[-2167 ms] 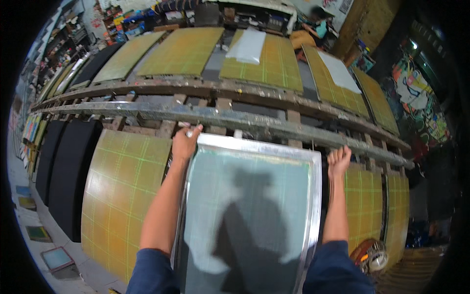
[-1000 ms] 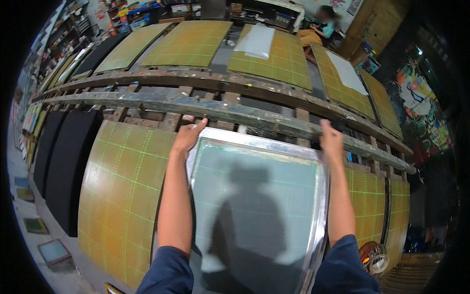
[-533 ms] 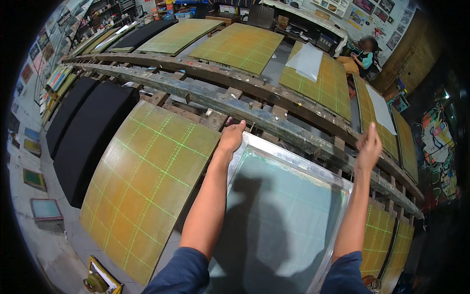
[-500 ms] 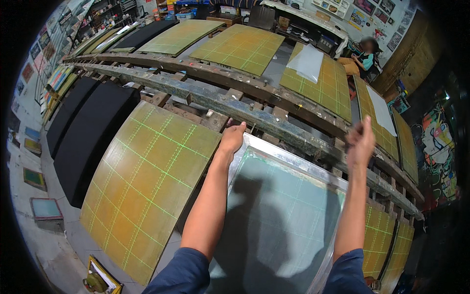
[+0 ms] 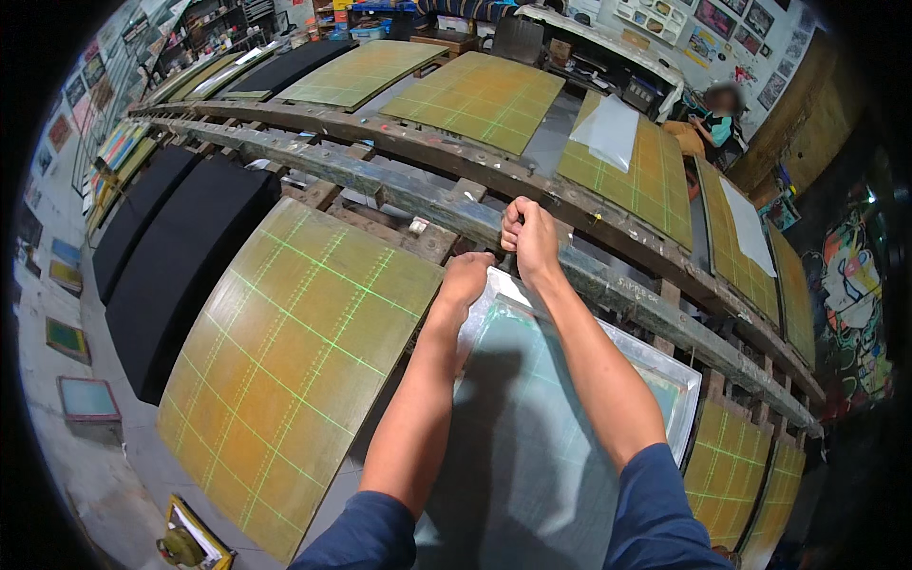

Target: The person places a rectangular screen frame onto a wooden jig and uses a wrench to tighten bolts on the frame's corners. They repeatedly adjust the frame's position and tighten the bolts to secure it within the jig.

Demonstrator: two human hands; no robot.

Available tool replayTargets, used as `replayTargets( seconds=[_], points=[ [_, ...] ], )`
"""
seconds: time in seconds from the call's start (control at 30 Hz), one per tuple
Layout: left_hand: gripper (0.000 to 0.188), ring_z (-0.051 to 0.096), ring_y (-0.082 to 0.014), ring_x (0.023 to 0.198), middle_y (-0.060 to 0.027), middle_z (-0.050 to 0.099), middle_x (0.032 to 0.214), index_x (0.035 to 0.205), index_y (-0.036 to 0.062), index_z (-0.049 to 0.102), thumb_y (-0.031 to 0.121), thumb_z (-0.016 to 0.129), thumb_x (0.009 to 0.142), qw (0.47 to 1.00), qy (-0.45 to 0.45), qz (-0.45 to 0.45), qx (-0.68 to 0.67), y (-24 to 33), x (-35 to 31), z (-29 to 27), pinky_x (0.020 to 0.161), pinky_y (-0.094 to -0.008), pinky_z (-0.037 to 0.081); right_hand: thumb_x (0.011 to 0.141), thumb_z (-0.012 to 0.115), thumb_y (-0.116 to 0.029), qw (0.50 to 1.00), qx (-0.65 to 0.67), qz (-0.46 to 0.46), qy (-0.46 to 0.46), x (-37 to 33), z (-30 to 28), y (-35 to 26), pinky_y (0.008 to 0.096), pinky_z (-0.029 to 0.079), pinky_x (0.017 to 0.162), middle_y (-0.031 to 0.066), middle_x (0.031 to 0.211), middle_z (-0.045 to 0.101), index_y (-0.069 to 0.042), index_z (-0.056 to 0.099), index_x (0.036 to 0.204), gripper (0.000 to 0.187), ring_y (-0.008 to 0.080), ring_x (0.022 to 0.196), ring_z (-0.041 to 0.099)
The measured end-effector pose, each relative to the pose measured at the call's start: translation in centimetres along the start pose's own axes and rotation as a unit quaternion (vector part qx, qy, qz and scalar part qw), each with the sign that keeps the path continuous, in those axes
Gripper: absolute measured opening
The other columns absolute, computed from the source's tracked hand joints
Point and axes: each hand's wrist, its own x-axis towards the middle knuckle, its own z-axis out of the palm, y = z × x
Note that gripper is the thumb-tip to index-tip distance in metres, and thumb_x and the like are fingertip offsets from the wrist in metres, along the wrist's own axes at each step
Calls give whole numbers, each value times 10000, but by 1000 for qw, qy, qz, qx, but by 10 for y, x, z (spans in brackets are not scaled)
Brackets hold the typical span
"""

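Note:
A silkscreen frame with pale metal edges and blue-green mesh lies before me, against the long painted metal rail. My left hand is closed at its far left corner, gripping the edge; some fingertips are hidden. Just beyond that corner, my right hand makes a fist over the rail, and whatever is inside it does not show. My right forearm passes over the frame. Left of the frame lies a yellow-green printing board with bright green grid lines.
Black cloth-covered boards stand at the left. Across a second wooden rail lie more gridded boards, one bearing a white sheet. A seated person is at the far right. A small yellow-edged frame lies low at left.
My right hand has swung left from the frame's far right side to the rail near my left hand, and its fingers have closed. My left hand stays at the corner.

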Motion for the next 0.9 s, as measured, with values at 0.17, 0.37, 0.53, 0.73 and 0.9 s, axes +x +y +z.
replayTargets(
  seconds=[0.17, 0.37, 0.53, 0.73, 0.9],
  points=[
    [390, 631, -187, 997, -151, 710, 1085, 1162, -95, 673, 231, 575, 971, 999, -17, 16, -39, -22, 18, -6, 884, -350, 479, 967, 443, -229, 980, -187, -63, -4, 9, 28, 14, 282, 273, 495, -46, 605, 372, -107, 442, 685, 308, 79, 543, 333],
    [345, 623, -199, 1046, -132, 695, 1171, 1216, -35, 654, 138, 635, 917, 992, -3, 93, -89, -34, 23, -5, 870, -373, 491, 945, 491, -357, 899, -436, -36, -33, 25, 52, 45, 455, 471, 756, 209, 781, 628, 19, 639, 809, 426, 337, 786, 623],
    [335, 615, -210, 1076, -137, 680, 1208, 1247, -22, 644, 84, 608, 931, 997, 7, 37, -63, -13, 0, -12, 878, -368, 489, 922, 495, -433, 895, -442, 65, -14, 19, 66, 27, 508, 490, 884, 307, 906, 689, 25, 709, 822, 515, 463, 937, 677],
    [365, 609, -176, 986, -92, 677, 1155, 1270, 12, 623, 188, 658, 951, 1000, -9, -15, -12, -1, -9, -9, 835, -336, 490, 920, 558, -426, 880, -474, -14, 9, 11, 63, 30, 505, 501, 818, 314, 875, 678, 40, 702, 799, 502, 469, 870, 678],
    [321, 638, -200, 1036, -119, 705, 1152, 1221, -17, 677, 150, 600, 957, 997, -39, 22, -65, -16, 6, -8, 882, -363, 490, 940, 538, -355, 882, -448, -132, 64, 10, 52, 42, 465, 494, 635, 226, 685, 667, 5, 652, 699, 448, 389, 650, 655]
  ],
)
